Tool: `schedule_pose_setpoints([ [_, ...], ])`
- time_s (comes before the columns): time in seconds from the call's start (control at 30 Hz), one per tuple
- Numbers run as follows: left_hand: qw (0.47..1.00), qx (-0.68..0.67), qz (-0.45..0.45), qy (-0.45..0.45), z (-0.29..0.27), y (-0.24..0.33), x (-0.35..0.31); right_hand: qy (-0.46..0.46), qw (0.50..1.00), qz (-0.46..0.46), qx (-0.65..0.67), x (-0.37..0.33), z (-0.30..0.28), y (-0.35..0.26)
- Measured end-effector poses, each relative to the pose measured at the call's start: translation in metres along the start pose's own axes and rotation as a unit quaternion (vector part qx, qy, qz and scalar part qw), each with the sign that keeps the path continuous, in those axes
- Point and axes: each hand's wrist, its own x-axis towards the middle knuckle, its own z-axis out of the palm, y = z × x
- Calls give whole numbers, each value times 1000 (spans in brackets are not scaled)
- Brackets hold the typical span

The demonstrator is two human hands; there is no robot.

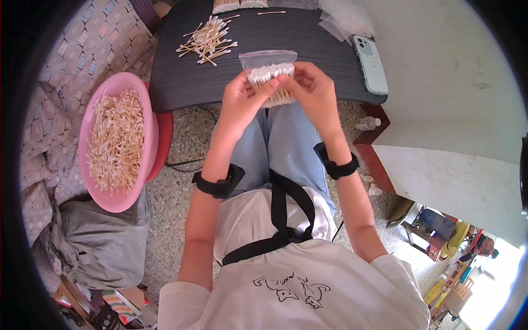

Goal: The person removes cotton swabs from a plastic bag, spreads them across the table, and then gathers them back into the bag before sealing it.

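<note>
Both hands are on it: the left hand [240,94] pinches one side of the bag [269,71], the right hand [319,91] pinches the other, and the two thumbs lie side by side across the front, tips nearly meeting. Fingers curl behind, mostly hidden, so how they press there I cannot tell. The bag is right in the middle, seen over the near edge of the table [181,82], packed with swabs, white tips up toward the clear mouth strip, which points away from the person. Whether it touches the tabletop, the view does not say. Just past the left hand, a loose pile [208,39] of swabs, sticks crossing every way on the dark top. Beyond, at the far edge, two packs [239,5] sit side by side, cut off by the picture's rim, with a lone swab [271,12] lying to their right. Over at the far right corner, clear sleeves [346,19] overlap in a heap, and near them the phone [372,69] lies along the table's right edge, camera side up. Out left, well apart from the hands, here is the pink tub [84,146], full of jumbled swabs, resting over a red stool [165,137]. Black straps [219,184] circle both forearms, and to the right, below the tabletop, there's a clear bottle [368,123].
</note>
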Motion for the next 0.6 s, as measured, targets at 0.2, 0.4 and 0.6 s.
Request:
schedule_pose_setpoints([
  [0.2, 995, -24, 96, -29, 20, -5, -13, 94, 966, -205, -124, -12, 23, 2],
  [0.4, 981, -169, 22, -96, -6, 7, -13, 107, 950, -195, -218, -14, -3, -3],
  [0.6, 992, -115, -29, -50, -9, -2, -17, 21, 1000, -14, -4, -25, 5, -6],
])
